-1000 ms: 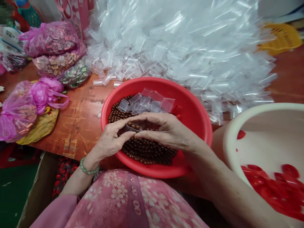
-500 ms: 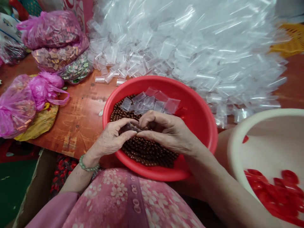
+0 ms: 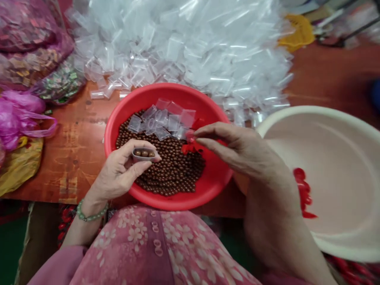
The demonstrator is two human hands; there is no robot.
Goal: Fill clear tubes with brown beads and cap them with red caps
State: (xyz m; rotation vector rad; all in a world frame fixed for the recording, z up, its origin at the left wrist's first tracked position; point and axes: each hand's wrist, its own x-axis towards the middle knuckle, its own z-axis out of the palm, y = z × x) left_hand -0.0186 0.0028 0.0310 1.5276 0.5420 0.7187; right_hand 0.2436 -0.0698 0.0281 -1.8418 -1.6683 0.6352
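Note:
Upright in my left hand is a small clear plastic sleeve, pinched between thumb and fingers, its open top showing a row of brown beads. Over the right part of the red basin, my right hand has its thumb and forefinger closed on a small red plastic piece. More red pieces lie just below those fingertips. Loose brown beads cover much of the basin floor. Several empty clear sleeves rest on the beads toward the back.
Behind the basin spreads a big heap of clear plastic sleeves. To the right stands a cream tub with red pieces at its left side. Pink bags of small items sit at the left. A yellow basket is at the back right.
My right hand has left the sleeve and moved right, to the red pieces. My left hand keeps the sleeve, its open end now facing up. The view has shifted right.

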